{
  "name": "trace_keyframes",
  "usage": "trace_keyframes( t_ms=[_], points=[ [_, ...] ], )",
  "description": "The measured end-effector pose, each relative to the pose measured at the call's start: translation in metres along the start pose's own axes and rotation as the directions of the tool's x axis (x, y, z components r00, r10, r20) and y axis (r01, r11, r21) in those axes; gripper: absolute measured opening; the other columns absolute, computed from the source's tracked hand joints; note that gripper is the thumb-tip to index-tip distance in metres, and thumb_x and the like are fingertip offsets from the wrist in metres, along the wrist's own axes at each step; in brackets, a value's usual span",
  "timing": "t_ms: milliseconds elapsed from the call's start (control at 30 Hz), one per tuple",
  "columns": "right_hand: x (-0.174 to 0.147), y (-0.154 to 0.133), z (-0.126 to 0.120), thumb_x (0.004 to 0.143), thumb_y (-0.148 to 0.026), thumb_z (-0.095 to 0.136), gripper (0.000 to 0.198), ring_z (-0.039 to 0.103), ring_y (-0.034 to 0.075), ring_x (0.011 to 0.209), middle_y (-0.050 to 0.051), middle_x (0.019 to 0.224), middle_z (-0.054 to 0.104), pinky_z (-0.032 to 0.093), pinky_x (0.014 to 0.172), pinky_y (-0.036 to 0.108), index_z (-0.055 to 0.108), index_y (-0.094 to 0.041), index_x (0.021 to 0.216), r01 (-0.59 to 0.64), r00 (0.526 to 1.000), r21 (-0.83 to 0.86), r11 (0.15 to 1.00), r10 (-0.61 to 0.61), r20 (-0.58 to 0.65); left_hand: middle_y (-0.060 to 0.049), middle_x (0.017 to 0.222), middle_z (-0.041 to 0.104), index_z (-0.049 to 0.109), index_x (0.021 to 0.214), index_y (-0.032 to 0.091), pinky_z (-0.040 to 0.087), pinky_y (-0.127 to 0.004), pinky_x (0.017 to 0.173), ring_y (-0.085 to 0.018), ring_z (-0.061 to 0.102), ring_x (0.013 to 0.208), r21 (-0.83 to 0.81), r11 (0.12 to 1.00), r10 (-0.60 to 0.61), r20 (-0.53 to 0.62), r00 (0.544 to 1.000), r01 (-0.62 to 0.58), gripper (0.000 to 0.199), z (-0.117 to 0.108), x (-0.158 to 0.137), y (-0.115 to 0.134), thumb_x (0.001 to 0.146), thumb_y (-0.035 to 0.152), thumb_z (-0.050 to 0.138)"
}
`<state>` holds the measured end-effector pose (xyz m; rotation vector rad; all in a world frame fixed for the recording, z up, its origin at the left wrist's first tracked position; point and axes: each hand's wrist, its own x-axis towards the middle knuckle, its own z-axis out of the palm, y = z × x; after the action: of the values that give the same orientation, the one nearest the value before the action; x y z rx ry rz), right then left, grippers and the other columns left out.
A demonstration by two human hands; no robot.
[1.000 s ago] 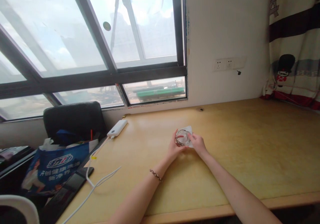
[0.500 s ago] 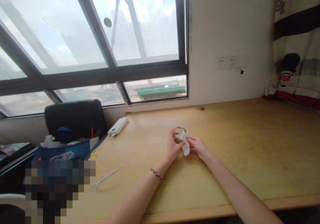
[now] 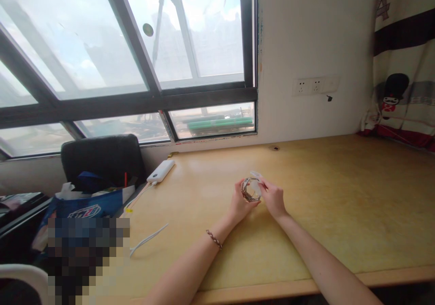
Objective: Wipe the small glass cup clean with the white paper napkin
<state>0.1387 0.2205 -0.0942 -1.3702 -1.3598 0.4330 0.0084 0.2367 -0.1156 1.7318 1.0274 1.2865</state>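
My left hand (image 3: 239, 206) is wrapped round a small faceted glass cup (image 3: 246, 194) with a brownish patterned wall, tilted so that its round mouth faces me. Pinched in the fingers of my right hand (image 3: 274, 199) is a thin white tissue (image 3: 256, 188). Part of the tissue lies over the cup's right rim and into its mouth, and a loose end sticks up behind the rim. Both hands are just above the middle of the wooden table. The right fingertips are partly covered by the tissue.
On the table (image 3: 340, 214), a white power bank (image 3: 161, 171) with a cable lies at the left edge, and a white cord (image 3: 149, 238) is nearer me. A black chair (image 3: 102, 160) with a blue bag (image 3: 90, 205) stands left. Window, wall sockets (image 3: 309, 85) and curtain (image 3: 396, 69) are behind.
The cup has shifted slightly right and turned its mouth more towards me. My right hand has risen, and the tissue, which hung down in front, now lies at the cup's right rim with an end upward.
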Motion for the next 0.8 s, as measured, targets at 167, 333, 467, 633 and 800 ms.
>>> trace_keyframes(
  t_ms=[167,333,467,633,800],
  points=[
    [0.006,0.019,0.006,0.068,-0.031,0.052,0.026,0.057,0.018,0.064,0.004,0.069,0.066,0.040,0.059,0.024,0.067,-0.013,0.081,-0.145,0.970,-0.069,0.987,0.156,0.187,-0.005,0.102,0.054,0.029,0.117,0.022,0.044,-0.032,0.074,-0.017,0.055,0.085,0.087,0.996,0.013,0.064,0.998,-0.018,0.080,0.000,-0.003,0.002,0.050,0.017,0.071],
    [0.010,0.036,0.013,0.067,-0.034,0.052,0.029,0.057,0.018,0.062,0.004,0.064,0.064,0.037,0.052,0.022,0.067,-0.009,0.072,-0.320,0.894,-0.098,0.942,0.335,0.296,-0.007,0.114,0.049,0.032,0.120,0.022,0.039,-0.034,0.087,-0.020,0.049,0.101,0.041,0.995,0.080,0.126,0.989,-0.086,0.079,-0.002,-0.003,0.011,0.051,0.014,0.070],
    [0.010,0.024,0.008,0.070,-0.037,0.049,0.031,0.053,0.015,0.057,0.005,0.061,0.063,0.033,0.051,0.021,0.066,-0.011,0.070,-0.184,0.957,-0.222,0.958,0.226,0.182,-0.008,0.112,0.051,0.034,0.119,0.019,0.039,-0.033,0.088,-0.020,0.049,0.101,-0.212,0.976,0.082,0.192,0.978,-0.040,0.078,-0.004,0.003,0.009,0.050,0.016,0.072],
    [0.010,0.009,0.003,0.072,-0.038,0.047,0.033,0.051,0.014,0.054,0.003,0.054,0.059,0.032,0.048,0.021,0.065,-0.011,0.065,-0.182,0.971,-0.172,0.968,0.204,0.121,-0.009,0.106,0.055,0.036,0.117,0.017,0.048,-0.027,0.067,-0.017,0.057,0.081,-0.441,0.872,-0.099,0.268,0.958,0.213,0.081,-0.008,0.009,0.004,0.046,0.021,0.075],
    [-0.004,-0.003,0.012,0.072,-0.038,0.047,0.034,0.058,0.018,0.061,0.007,0.065,0.064,0.041,0.052,0.023,0.064,-0.010,0.080,-0.417,0.811,0.237,0.877,0.241,0.534,-0.009,0.095,0.060,0.049,0.107,0.013,0.034,-0.017,0.040,-0.005,0.047,0.046,-0.467,0.818,-0.229,0.270,0.935,0.336,0.052,-0.014,0.009,0.010,0.064,0.041,0.060]
  ],
)
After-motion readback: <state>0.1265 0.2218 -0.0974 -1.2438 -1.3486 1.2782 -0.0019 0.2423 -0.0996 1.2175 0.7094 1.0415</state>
